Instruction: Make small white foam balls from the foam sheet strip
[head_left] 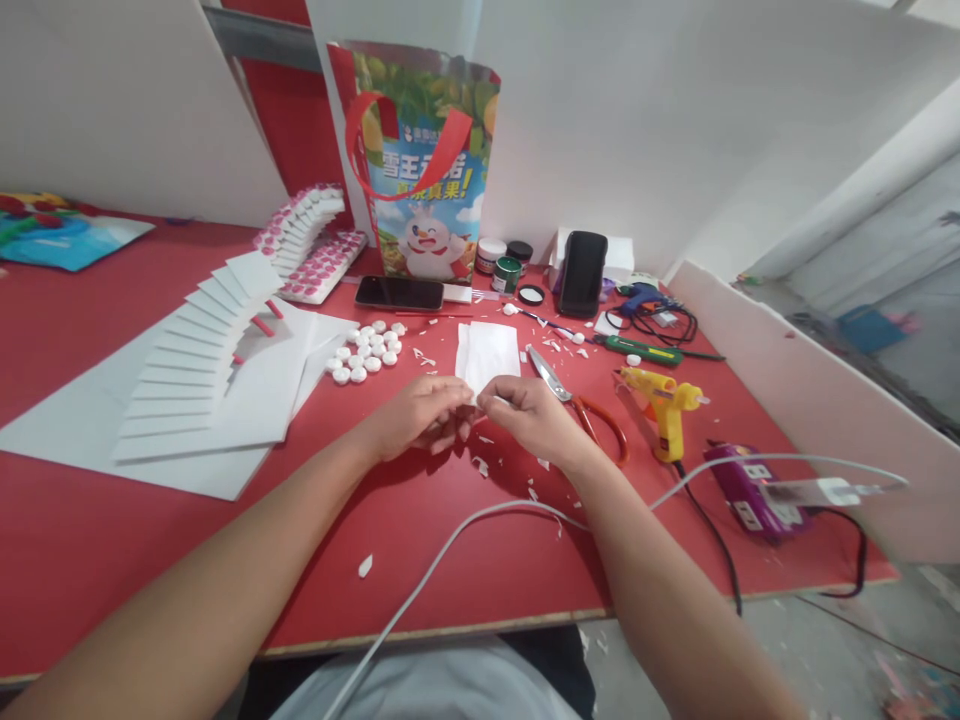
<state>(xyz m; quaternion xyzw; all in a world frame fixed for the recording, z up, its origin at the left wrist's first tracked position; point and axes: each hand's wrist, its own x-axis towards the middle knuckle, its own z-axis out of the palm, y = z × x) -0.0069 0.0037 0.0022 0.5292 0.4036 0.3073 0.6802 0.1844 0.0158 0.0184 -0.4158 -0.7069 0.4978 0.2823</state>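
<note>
My left hand (429, 415) and my right hand (534, 415) meet over the middle of the red table, both closed with fingertips pinched together. Between them is a small white piece (474, 398), mostly hidden by the fingers, so its kind cannot be made out. Just beyond the fingertips lies a folded white tissue or paper (489, 350). Scissors (551, 374) with orange handles rest partly open beside my right hand. To the far left of my left hand sits a cluster of small white discs (365, 352).
A stepped white board model (187, 350) stands at left on white sheets. A shopping bag (427, 170), phone (399, 293), paint jars (507, 274) and dark handheld device (582, 273) stand behind. A yellow glue gun (664, 405), green-handled tool (641, 349) and purple box (750, 490) lie right. A pale cable (465, 520) crosses in front.
</note>
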